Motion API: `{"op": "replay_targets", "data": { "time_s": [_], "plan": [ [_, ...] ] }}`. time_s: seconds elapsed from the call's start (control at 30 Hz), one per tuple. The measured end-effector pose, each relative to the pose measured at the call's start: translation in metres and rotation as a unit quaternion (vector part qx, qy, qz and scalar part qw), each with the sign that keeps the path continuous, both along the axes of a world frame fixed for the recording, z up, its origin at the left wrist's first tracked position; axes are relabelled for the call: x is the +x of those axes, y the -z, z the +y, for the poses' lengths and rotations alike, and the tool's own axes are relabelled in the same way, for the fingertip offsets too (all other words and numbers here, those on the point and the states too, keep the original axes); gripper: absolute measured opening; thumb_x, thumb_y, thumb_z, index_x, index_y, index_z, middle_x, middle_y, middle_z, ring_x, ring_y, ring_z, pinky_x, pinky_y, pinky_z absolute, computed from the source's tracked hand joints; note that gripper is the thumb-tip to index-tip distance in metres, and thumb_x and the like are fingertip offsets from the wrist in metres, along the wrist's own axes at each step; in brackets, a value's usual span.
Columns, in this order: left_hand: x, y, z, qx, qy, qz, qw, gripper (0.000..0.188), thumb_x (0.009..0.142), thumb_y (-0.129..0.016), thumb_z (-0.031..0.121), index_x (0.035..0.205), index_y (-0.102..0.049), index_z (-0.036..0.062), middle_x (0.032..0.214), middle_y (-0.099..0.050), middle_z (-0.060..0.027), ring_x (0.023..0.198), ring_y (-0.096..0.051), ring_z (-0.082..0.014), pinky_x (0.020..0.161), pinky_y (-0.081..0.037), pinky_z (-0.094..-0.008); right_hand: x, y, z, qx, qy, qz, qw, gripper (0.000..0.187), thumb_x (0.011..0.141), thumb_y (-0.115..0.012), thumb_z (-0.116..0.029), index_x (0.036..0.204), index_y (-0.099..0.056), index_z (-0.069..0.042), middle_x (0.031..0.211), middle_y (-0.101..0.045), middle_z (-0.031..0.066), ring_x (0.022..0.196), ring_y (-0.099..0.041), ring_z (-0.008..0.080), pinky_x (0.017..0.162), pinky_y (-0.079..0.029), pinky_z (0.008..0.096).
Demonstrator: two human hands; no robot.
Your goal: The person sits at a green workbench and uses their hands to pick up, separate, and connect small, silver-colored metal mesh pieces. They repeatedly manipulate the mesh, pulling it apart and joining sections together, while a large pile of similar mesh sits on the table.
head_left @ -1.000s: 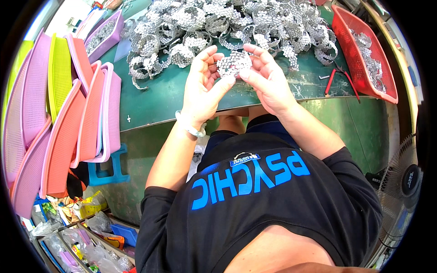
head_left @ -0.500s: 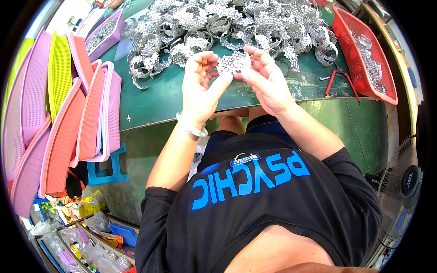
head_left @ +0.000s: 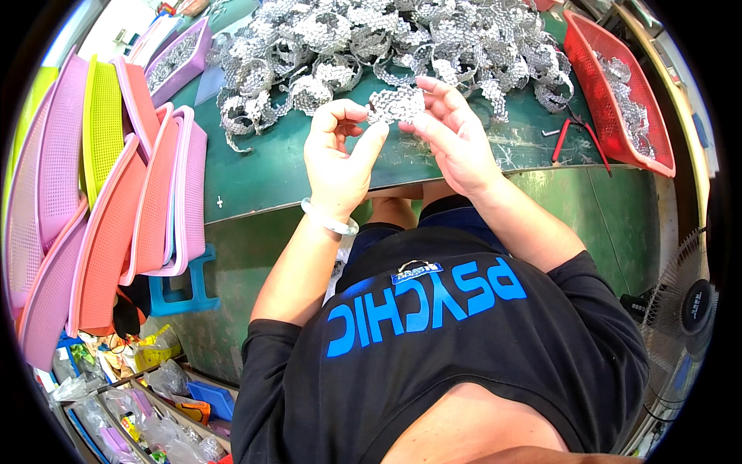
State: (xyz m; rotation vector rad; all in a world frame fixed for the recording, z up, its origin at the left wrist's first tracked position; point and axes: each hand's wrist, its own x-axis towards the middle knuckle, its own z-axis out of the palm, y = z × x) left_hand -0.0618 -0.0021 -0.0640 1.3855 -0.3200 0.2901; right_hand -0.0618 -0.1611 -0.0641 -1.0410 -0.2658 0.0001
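Observation:
Both my hands hold up a crumpled silver chain-mesh band (head_left: pixel 395 105) above the table's near edge. My right hand (head_left: pixel 457 143) pinches its right end, index finger over the top and thumb below. At the left end is my left hand (head_left: pixel 338 155), its fingers curled and the thumb against the lower edge. A pale bangle circles my left wrist. Just beyond lies a large heap of similar silver mesh bands (head_left: pixel 386 42), many curled into loops.
Red-handled pliers (head_left: pixel 576 139) lie right of my hands, by a red basket (head_left: pixel 657 151) with mesh bands inside. Left are a purple basket (head_left: pixel 197 50) of small metal pieces and stacked coloured baskets (head_left: pixel 104 240). A blue stool (head_left: pixel 202 286) and a fan (head_left: pixel 688 305) stand lower.
My left hand has shifted slightly left and toward me, its fingers drawn back to the band's left end. The right hand has hardly moved and keeps its pinch.

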Motion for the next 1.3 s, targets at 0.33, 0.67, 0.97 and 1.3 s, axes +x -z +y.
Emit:
{"op": "replay_targets", "data": {
  "time_s": [0.33, 0.67, 0.97, 1.3],
  "plan": [
    [-0.0021, -0.0027, -0.0024, 0.020, -0.014, -0.030, 0.999, 0.028, 0.073, -0.071, 0.003, 0.095, -0.054, 0.0034, 0.094, -0.052, -0.0014, 0.084, -0.050, -0.0082, 0.074, -0.041, -0.0223, 0.0001, -0.0014, -0.0007, 0.032, -0.022, 0.001, 0.999, 0.050, 0.085, -0.056, -0.005, 0.129, -0.032, 0.003, 0.115, -0.050, 0.0126, 0.104, -0.051, 0.0176, 0.089, -0.044, 0.0311],
    [-0.0022, -0.0040, -0.0043, 0.056, -0.037, -0.063, 0.996, 0.029, 0.071, -0.070, 0.000, 0.094, -0.054, 0.0031, 0.095, -0.051, -0.0021, 0.084, -0.050, -0.0088, 0.072, -0.042, -0.0224, 0.0019, 0.0006, -0.0037, 0.046, -0.051, 0.011, 0.998, 0.050, 0.086, -0.054, -0.004, 0.130, -0.032, 0.000, 0.118, -0.051, 0.0118, 0.104, -0.052, 0.0174, 0.088, -0.044, 0.0314],
    [-0.0048, -0.0072, -0.0072, 0.044, -0.046, -0.067, 0.996, 0.039, 0.071, -0.071, 0.000, 0.102, -0.050, 0.0031, 0.093, -0.052, -0.0029, 0.085, -0.050, -0.0097, 0.074, -0.042, -0.0232, 0.0037, -0.0014, -0.0051, 0.036, -0.081, 0.013, 0.996, 0.054, 0.085, -0.050, -0.003, 0.135, -0.028, -0.002, 0.121, -0.051, 0.0128, 0.108, -0.051, 0.0192, 0.092, -0.042, 0.0336],
    [-0.0055, -0.0082, -0.0068, 0.051, -0.041, -0.076, 0.995, 0.040, 0.071, -0.070, -0.001, 0.104, -0.049, 0.0031, 0.093, -0.052, -0.0033, 0.084, -0.050, -0.0096, 0.074, -0.042, -0.0233, 0.0070, 0.0006, -0.0058, 0.040, -0.092, -0.002, 0.995, 0.055, 0.085, -0.049, -0.002, 0.136, -0.028, -0.002, 0.122, -0.050, 0.0137, 0.110, -0.051, 0.0208, 0.092, -0.041, 0.0333]
  ]
}}
